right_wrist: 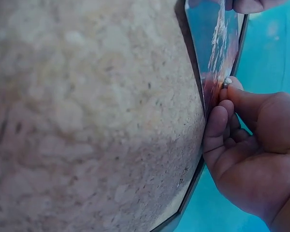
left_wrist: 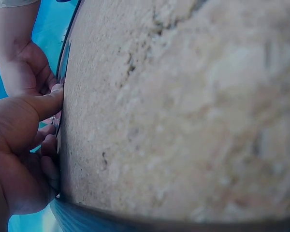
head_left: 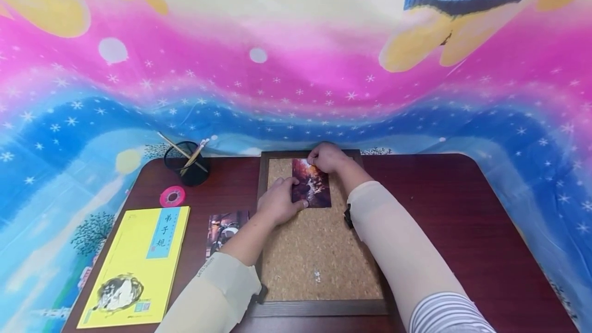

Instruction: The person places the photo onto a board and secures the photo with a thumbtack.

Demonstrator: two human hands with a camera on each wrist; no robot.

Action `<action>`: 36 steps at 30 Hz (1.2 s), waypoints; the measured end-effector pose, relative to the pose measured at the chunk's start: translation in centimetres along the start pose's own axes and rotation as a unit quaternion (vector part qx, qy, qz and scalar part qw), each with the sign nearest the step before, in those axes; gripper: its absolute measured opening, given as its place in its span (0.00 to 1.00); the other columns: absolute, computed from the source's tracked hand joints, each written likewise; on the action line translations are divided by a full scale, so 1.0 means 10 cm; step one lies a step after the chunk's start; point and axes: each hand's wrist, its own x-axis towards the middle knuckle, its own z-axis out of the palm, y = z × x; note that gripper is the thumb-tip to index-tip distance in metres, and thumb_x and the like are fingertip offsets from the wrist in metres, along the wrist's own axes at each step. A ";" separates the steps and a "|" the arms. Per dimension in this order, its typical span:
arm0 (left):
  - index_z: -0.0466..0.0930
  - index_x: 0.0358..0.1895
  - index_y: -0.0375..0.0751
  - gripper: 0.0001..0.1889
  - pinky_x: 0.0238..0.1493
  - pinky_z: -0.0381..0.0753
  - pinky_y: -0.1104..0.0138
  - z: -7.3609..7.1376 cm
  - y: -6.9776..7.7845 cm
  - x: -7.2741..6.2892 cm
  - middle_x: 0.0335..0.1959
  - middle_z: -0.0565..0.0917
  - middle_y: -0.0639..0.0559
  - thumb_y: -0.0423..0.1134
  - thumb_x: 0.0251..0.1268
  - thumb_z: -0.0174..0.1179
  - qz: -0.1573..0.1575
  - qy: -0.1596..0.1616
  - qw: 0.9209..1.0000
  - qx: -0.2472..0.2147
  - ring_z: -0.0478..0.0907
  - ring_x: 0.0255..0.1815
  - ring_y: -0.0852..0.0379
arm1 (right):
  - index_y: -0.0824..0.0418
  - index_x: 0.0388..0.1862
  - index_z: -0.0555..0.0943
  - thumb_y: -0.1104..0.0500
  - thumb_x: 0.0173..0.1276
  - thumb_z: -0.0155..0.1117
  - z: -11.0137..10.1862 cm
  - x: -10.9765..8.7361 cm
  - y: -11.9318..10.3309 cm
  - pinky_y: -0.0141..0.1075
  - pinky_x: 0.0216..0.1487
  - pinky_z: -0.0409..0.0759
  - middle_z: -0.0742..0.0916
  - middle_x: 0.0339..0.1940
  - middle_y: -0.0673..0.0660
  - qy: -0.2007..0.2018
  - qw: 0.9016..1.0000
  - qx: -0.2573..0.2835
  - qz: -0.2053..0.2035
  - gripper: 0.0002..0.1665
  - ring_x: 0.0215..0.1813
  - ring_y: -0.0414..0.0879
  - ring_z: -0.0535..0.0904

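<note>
at the far left of the desk (head_left: 462, 209) lies a yellow book (head_left: 139, 266), with a pink tape roll (head_left: 172, 197) just beyond it and a black mesh pen cup (head_left: 187, 163) holding brushes near the back edge. a 2nd photo (head_left: 224, 230) lies flat on the wood, between the book and the cork board (head_left: 319, 256), partly under the left forearm

the left hand (head_left: 277, 202) rests on the lower left of the dark photo (head_left: 312, 184) that lies on the upper part of the board; its fingers are fairly straight and press the print down, probably so the card keeps from sliding on the rough cork. the left wrist view shows the thumb (left_wrist: 46, 104) flat against the photo's edge

the right hand (head_left: 327, 157) sits at the photo's top right corner with fingers curled; in the right wrist view the fingertips (right_wrist: 227, 89) pinch a small pale pin (right_wrist: 226, 81) against the print (right_wrist: 217, 48), likely to fix that corner to the cork

both forearms cross the board, so the lower cork is bare but partly covered by sleeves. nothing else stands between the hands and the photo; the book, tape and cup are well apart to the left
</note>
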 end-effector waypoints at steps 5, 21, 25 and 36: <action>0.74 0.71 0.53 0.35 0.51 0.81 0.50 0.00 -0.01 0.01 0.58 0.78 0.48 0.60 0.63 0.71 0.000 -0.001 1.000 0.001 0.79 0.59 0.49 | 0.58 0.55 0.88 0.55 0.81 0.58 0.01 0.02 0.00 0.45 0.62 0.79 0.89 0.51 0.55 -0.006 1.000 0.000 0.006 0.15 0.55 0.51 0.83; 0.74 0.71 0.52 0.35 0.52 0.81 0.48 -0.01 0.02 -0.02 0.58 0.78 0.47 0.59 0.63 0.71 0.003 0.004 1.000 -0.005 0.79 0.59 0.47 | 0.55 0.51 0.87 0.57 0.79 0.59 0.10 0.01 0.10 0.45 0.57 0.79 0.87 0.48 0.54 0.055 0.997 0.040 -0.022 0.11 0.50 0.50 0.81; 0.74 0.71 0.52 0.35 0.51 0.81 0.48 -0.01 0.02 -0.03 0.58 0.78 0.47 0.59 0.63 0.71 0.000 0.003 1.000 -0.006 0.79 0.59 0.47 | 0.55 0.50 0.86 0.59 0.79 0.58 0.09 -0.04 0.14 0.44 0.53 0.79 0.86 0.46 0.54 0.054 0.995 0.075 -0.026 0.11 0.47 0.49 0.80; 0.73 0.72 0.51 0.35 0.53 0.81 0.49 -0.01 0.02 -0.02 0.59 0.78 0.47 0.59 0.64 0.70 0.002 0.003 1.000 -0.004 0.79 0.60 0.47 | 0.52 0.52 0.89 0.58 0.80 0.58 0.07 -0.09 0.14 0.45 0.57 0.78 0.87 0.57 0.55 0.049 0.995 0.081 -0.010 0.13 0.55 0.51 0.81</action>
